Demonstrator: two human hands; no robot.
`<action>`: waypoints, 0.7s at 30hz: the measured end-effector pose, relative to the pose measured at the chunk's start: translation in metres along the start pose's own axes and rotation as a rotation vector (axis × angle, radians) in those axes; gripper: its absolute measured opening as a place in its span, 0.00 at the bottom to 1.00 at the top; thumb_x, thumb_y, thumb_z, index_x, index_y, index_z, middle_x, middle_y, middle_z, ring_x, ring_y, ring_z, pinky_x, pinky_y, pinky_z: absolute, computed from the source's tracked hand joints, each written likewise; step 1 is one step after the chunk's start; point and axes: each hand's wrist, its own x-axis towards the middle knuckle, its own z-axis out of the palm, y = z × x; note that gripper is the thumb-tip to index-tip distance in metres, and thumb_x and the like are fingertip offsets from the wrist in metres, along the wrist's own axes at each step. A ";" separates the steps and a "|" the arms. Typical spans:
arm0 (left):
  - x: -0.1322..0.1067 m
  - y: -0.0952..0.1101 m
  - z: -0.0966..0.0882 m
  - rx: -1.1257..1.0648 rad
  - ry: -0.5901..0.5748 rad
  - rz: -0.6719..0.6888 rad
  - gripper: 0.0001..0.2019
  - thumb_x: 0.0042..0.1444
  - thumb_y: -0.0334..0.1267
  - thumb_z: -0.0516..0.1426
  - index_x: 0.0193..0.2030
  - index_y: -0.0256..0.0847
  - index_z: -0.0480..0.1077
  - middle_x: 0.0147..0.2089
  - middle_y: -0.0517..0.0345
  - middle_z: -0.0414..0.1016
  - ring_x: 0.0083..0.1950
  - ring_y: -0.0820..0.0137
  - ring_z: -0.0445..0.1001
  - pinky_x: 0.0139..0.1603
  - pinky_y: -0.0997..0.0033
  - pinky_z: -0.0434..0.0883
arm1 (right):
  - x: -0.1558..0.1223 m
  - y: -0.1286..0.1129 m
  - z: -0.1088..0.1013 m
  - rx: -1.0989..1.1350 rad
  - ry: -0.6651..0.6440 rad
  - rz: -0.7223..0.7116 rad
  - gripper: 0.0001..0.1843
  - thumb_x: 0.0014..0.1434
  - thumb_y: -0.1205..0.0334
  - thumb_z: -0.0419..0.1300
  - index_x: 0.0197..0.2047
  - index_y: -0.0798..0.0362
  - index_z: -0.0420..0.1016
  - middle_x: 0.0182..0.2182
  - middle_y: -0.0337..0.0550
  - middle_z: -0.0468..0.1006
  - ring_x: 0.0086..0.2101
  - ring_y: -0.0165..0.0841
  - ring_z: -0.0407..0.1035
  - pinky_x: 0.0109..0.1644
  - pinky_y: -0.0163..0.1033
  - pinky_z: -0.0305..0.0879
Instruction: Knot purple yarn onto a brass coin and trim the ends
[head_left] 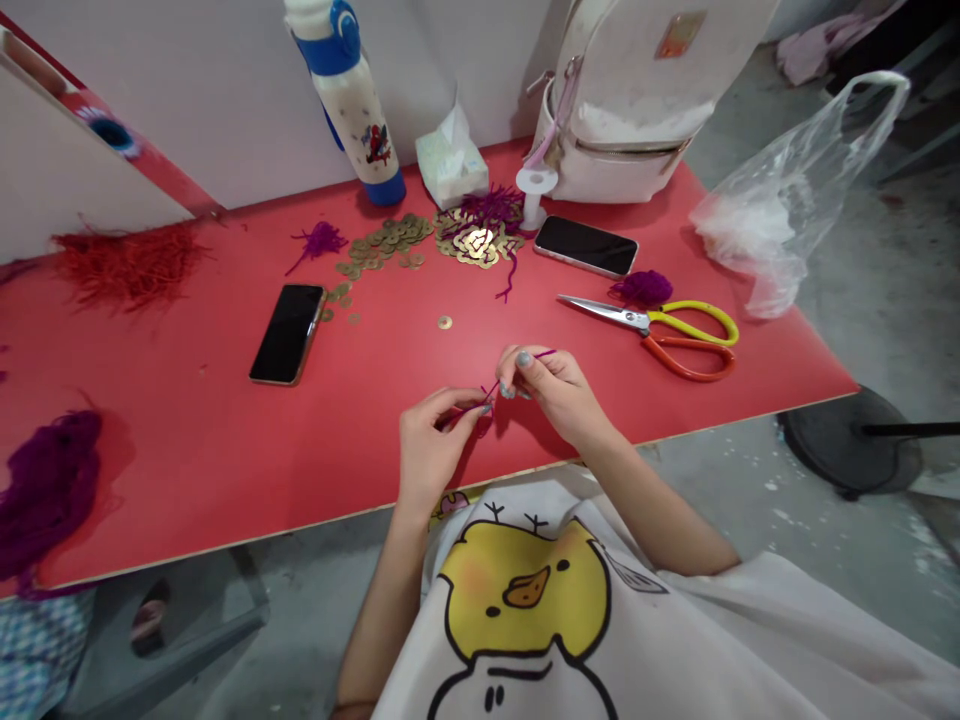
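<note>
Near the front edge of the red table, my left hand pinches a strand of purple yarn between thumb and fingertips. Just to its right, my right hand is closed on the same yarn, and a short end pokes out above its thumb. A small loop of yarn hangs below the left fingertips. One gold coin-like disc with a hole lies alone beyond my hands. Farther back are a pile of joined gold discs with purple yarn and a scatter of loose gold discs.
Scissors with yellow and orange handles lie right, beside a purple yarn ball. Two phones rest on the red table. A bottle, tissue pack, white spool and backpack stand behind. Red strands lie left.
</note>
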 end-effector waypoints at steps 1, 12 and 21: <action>0.000 0.000 -0.001 -0.007 -0.014 0.001 0.03 0.51 0.34 0.64 0.32 0.43 0.81 0.33 0.56 0.83 0.35 0.68 0.81 0.36 0.73 0.77 | 0.001 0.002 -0.001 -0.003 0.034 0.012 0.25 0.64 0.41 0.58 0.27 0.52 0.76 0.23 0.38 0.70 0.24 0.27 0.59 0.29 0.35 0.57; 0.005 -0.009 -0.005 -0.188 0.140 -0.082 0.06 0.48 0.39 0.67 0.30 0.40 0.79 0.26 0.58 0.79 0.24 0.72 0.76 0.22 0.78 0.71 | -0.010 0.014 0.007 0.084 -0.087 0.206 0.24 0.60 0.51 0.64 0.57 0.48 0.66 0.37 0.40 0.78 0.34 0.30 0.73 0.34 0.36 0.73; 0.005 -0.011 -0.008 -0.193 0.217 -0.093 0.08 0.50 0.42 0.67 0.29 0.40 0.77 0.25 0.59 0.77 0.22 0.74 0.73 0.17 0.79 0.65 | -0.017 0.021 0.020 -0.144 0.018 0.104 0.20 0.59 0.64 0.64 0.52 0.49 0.63 0.36 0.39 0.79 0.29 0.30 0.73 0.31 0.36 0.66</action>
